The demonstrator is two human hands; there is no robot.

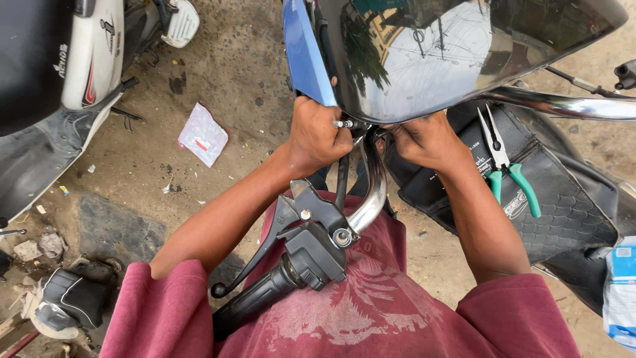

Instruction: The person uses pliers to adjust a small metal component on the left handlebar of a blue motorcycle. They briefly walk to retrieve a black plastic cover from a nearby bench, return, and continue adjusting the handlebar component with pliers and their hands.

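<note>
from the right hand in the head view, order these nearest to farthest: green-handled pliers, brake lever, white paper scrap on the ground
From the right hand:
1. Green-handled pliers, just to its right, lying on the black seat.
2. Brake lever, lower left, by the handlebar grip close to the person's chest.
3. White paper scrap, far left on the ground, beyond the left hand.

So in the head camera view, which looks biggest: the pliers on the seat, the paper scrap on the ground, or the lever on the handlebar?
Largest to smallest, as they look:
1. Black lever, though it is nearest the camera.
2. Green-handled pliers.
3. Paper scrap, close to the pliers, so that order is unsure.
</note>
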